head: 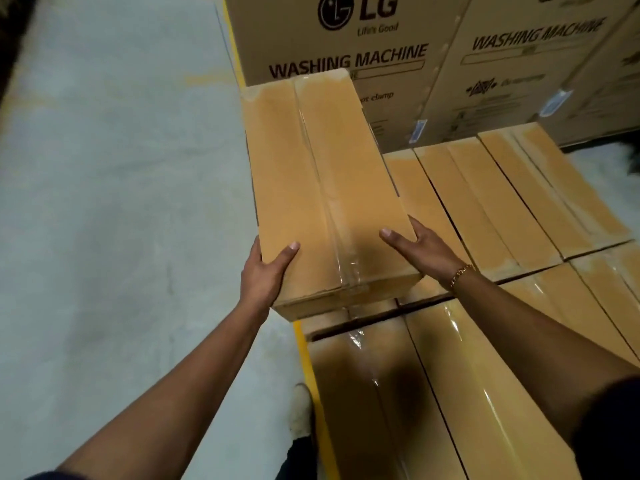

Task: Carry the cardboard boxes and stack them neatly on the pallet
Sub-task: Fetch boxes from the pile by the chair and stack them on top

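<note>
In the head view, a person holds a long cardboard box [325, 188] by its near end, with its far end pointing away toward the cartons behind. Clear tape runs down the seam along its top.

The left hand [266, 271] clasps the near left corner. Its thumb lies across the top face and its fingers wrap down the side, out of sight. The right hand [422, 251] takes the right edge the same way, with the thumb flat on top and the fingers pressed along the side wall. A gold bracelet [460, 273] sits on that wrist.

The box lies over the left end of a layer of similar taped boxes [485, 202], which are packed side by side. It cannot be told whether it rests on them or hangs just above. More boxes of the same kind [450, 375] lie nearer the person, under the right forearm.

Behind the layer stand two large cartons printed "LG" and "WASHING MACHINE", one on the left [332, 46] and one on the right [536, 64].

A yellow strip [311, 375] runs along the left side of the stack. Beyond it is a grey concrete floor [104, 202], and a pale shoe [301, 410] stands just beside the strip.
</note>
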Demonstrator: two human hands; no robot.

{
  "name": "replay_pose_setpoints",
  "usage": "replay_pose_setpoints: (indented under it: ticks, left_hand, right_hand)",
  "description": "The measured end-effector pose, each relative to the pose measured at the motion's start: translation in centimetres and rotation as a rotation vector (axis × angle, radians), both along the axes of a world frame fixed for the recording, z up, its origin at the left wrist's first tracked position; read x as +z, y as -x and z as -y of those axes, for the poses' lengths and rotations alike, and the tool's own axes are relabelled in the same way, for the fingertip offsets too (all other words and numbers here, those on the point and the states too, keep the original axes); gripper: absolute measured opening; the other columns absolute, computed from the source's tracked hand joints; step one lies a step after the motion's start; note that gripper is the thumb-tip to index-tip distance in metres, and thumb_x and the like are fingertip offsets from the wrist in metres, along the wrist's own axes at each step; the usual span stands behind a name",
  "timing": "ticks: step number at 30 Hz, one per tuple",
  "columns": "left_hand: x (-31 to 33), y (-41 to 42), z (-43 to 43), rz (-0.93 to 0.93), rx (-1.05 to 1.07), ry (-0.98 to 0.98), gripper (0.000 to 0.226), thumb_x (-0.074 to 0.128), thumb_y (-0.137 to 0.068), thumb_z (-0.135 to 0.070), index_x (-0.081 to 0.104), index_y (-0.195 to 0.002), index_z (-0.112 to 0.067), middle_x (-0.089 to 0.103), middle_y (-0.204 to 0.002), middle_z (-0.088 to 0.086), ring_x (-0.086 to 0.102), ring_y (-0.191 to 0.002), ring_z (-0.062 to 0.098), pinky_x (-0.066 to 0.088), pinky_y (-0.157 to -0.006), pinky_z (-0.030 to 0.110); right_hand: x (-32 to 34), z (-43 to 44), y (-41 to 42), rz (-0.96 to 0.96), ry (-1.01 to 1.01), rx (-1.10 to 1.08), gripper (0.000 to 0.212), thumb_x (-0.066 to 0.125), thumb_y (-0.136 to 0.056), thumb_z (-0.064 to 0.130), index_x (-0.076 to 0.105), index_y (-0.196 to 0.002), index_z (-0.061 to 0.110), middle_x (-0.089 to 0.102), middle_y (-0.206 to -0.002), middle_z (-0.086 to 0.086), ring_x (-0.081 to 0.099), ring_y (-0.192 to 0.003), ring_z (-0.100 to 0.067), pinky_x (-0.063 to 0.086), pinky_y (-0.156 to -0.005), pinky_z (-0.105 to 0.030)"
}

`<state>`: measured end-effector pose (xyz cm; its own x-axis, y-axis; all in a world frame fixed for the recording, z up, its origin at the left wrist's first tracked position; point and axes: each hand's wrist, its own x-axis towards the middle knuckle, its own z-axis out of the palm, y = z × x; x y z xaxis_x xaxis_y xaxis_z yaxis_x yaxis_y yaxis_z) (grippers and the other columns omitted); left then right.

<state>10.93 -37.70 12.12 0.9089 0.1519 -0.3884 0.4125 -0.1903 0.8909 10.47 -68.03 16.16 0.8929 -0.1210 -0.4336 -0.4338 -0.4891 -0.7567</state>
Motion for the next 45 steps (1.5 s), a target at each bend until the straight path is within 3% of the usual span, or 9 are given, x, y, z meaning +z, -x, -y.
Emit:
replay_pose_setpoints:
  ticks: [5,9,16,22,25,33,38,42,45]
  left_hand:
    - [-4.1,0.3,2.0,-0.006,0.020,0.002,0.075,0.077,-0.075,-0.070,0.054,-0.139,-0.041,0.069,-0.124,-0.016,0.067,-0.113,0.013,0.056,-0.100,0.047]
    - [-6.1,1.0,3.2,-0.013,0.036,0.007,0.068,0.079,-0.077,-0.066,0.056,-0.137,-0.042,0.071,-0.120,-0.019,0.068,-0.111,0.009,0.056,-0.100,0.046]
    - [-8.0,1.3,3.9,-0.030,0.034,-0.006,0.070,0.078,-0.080,-0.065,0.052,-0.141,-0.042,0.069,-0.123,-0.019,0.067,-0.112,0.008,0.057,-0.099,0.044]
    - [-9.9,1.8,3.6,-0.075,0.039,-0.026,0.070,0.077,-0.081,-0.064,0.051,-0.142,-0.043,0.069,-0.123,-0.019,0.067,-0.111,0.008,0.057,-0.099,0.042]
    - [-10.4,2.1,3.8,-0.071,0.039,-0.028,0.069,0.076,-0.083,-0.061,0.049,-0.144,-0.041,0.068,-0.125,-0.018,0.066,-0.112,0.009,0.057,-0.095,0.036]
    - [-11.0,2.3,3.7,-0.164,0.040,0.020,0.061,0.071,-0.087,-0.062,0.050,-0.139,-0.040,0.067,-0.124,-0.012,0.065,-0.112,0.015,0.054,-0.099,0.044]
    - [-10.9,2.7,4.0,-0.197,0.020,0.062,0.062,0.072,-0.084,-0.065,0.052,-0.138,-0.041,0.069,-0.121,-0.012,0.068,-0.109,0.015,0.056,-0.099,0.045]
    - [-10.6,2.7,3.5,-0.252,0.029,0.271,0.050,0.050,-0.092,-0.074,0.060,-0.131,-0.043,0.072,-0.125,-0.008,0.070,-0.112,0.014,0.054,-0.102,0.042]
    - [-11.8,3.0,2.8,-0.376,0.053,0.384,0.078,0.030,-0.083,-0.088,0.062,-0.136,-0.040,0.072,-0.129,-0.003,0.067,-0.120,0.018,0.049,-0.108,0.048]
  right_hand:
    - [-4.0,1.6,-0.6,-0.014,-0.003,0.011,0.096,0.061,-0.079,0.079,0.034,-0.157,0.028,0.044,-0.157,0.003,0.040,-0.145,-0.021,0.034,-0.118,-0.037]
    - [-6.3,2.6,-0.3,-0.033,-0.002,0.020,0.104,0.059,-0.074,0.084,0.033,-0.158,0.028,0.044,-0.158,0.002,0.041,-0.145,-0.020,0.037,-0.118,-0.042]
    - [-8.8,2.7,0.1,-0.021,0.009,0.006,0.078,0.061,-0.095,0.054,0.029,-0.159,0.023,0.037,-0.160,0.002,0.035,-0.144,-0.012,0.025,-0.104,-0.018]
    - [-10.7,2.3,0.7,-0.039,-0.016,-0.003,0.073,0.063,-0.094,0.054,0.034,-0.156,0.029,0.047,-0.138,0.020,0.042,-0.127,-0.001,0.031,-0.100,-0.015]
    - [-11.2,2.0,1.2,-0.038,-0.024,-0.038,0.067,0.063,-0.095,0.051,0.038,-0.154,0.031,0.047,-0.124,0.031,0.046,-0.119,0.002,0.033,-0.084,-0.001]
    - [-11.4,1.5,1.3,-0.116,-0.125,-0.207,0.066,0.054,-0.095,0.063,0.045,-0.150,0.030,0.057,-0.138,0.007,0.053,-0.130,-0.018,0.040,-0.096,-0.026]
    - [-11.8,1.1,1.6,-0.182,-0.085,-0.293,0.092,0.059,-0.087,0.069,0.028,-0.160,0.024,0.033,-0.163,-0.006,0.036,-0.146,-0.031,0.036,-0.115,-0.045]
    - [-11.6,1.3,1.4,-0.214,-0.100,-0.282,0.100,0.056,-0.082,0.080,0.026,-0.160,0.025,0.029,-0.165,-0.003,0.031,-0.149,-0.028,0.028,-0.118,-0.047]
    - [-11.1,1.5,1.3,-0.240,-0.259,-0.270,0.104,0.041,-0.073,0.094,0.026,-0.159,0.037,0.021,-0.167,0.012,0.018,-0.153,-0.017,0.012,-0.122,-0.050]
